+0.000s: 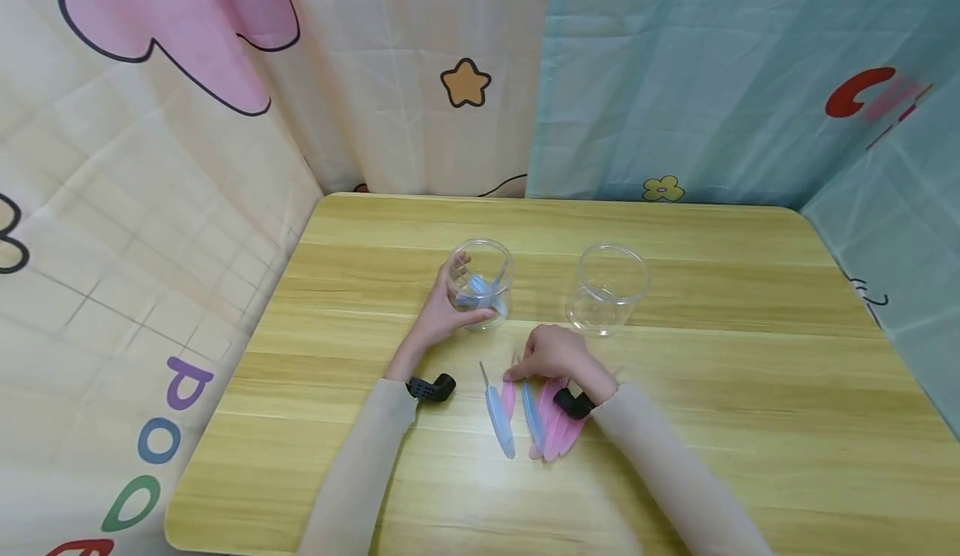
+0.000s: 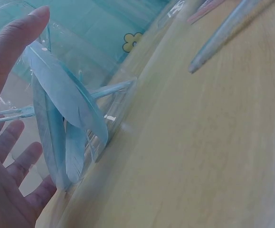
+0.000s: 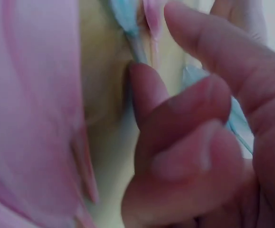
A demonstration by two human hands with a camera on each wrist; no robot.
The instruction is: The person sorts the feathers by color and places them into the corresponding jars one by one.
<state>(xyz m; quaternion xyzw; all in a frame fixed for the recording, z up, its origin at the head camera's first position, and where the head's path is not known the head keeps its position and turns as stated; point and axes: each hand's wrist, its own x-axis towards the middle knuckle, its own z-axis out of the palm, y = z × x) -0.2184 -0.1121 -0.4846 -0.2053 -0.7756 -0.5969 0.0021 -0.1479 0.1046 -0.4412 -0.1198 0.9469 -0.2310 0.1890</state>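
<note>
A wooden table (image 1: 750, 373) is being used as the work surface. Nearest, a group of pink feathers (image 1: 555, 435) is being partly covered by a black wrist camera (image 1: 573, 404), and a blue feather (image 1: 501, 424) is being left lying apart on the left. Between these, a single pink feather (image 1: 509, 399) and a second blue feather (image 1: 533, 418) are being reached over by the right hand (image 1: 555, 353). Its fingers are being held curled, the thumb tip apart from them; whether a shaft is being gripped cannot be told. Seemingly, a feather is being picked up; a pinch on one shaft alone, then a lift clear of its neighbours, is being called for. Farther off, a clear jar (image 1: 501, 272) containing blue feathers (image 2: 63, 95) is being held by the left hand (image 1: 442, 310), half open and curved round it. To its right, a second clear jar (image 1: 607, 293) is being touched by neither hand. Behind, printed curtains (image 1: 420, 122) are being seen.
</note>
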